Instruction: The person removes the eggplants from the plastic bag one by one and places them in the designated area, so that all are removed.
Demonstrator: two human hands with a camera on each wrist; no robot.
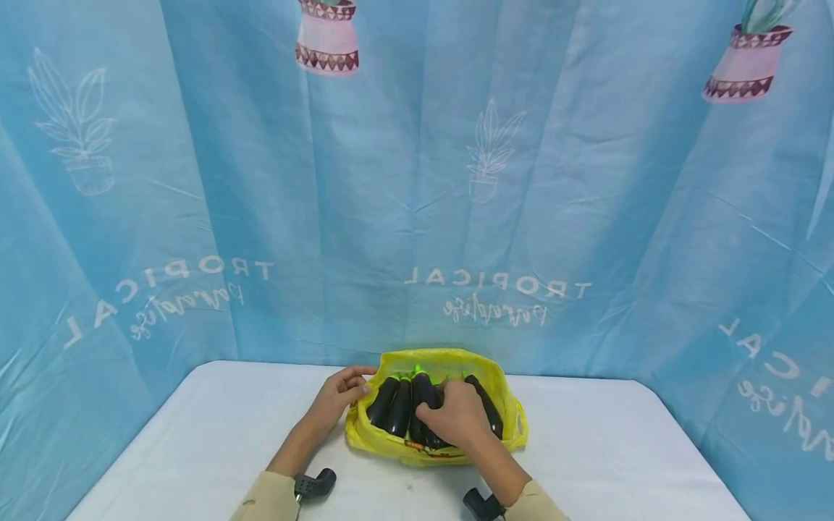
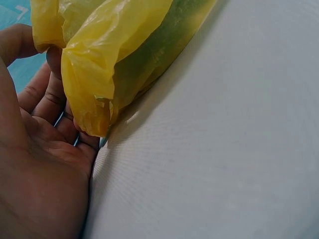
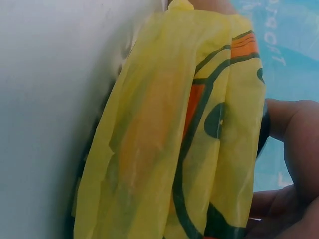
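Left hand (image 1: 335, 399) pinches yellow bag (image 1: 430, 358); right hand (image 1: 461, 414) grips eggplant (image 1: 426, 394)

The pinch sits at the bag's ten o'clock; the gripped eggplant is inside, amid other eggplants (image 1: 399, 409) toward nine and three. White table (image 1: 586, 449) beneath; blue curtain (image 1: 391, 239) at twelve.

A thin yellow plastic bag (image 1: 381, 447) lies on the white table (image 1: 586, 449), its mouth spread wide and its walls creased, with dark green and orange-red print on the near side and a handle loop at the right. In it, glossy blackish-purple eggplants (image 1: 399, 414) lie side by side, their green caps toward the far rim; the rightmost slants, its cap end farther left. The left hand (image 1: 337, 396) pinches the bag's left rim. The right hand (image 1: 461, 414) grips an eggplant near the middle, partly hiding it.
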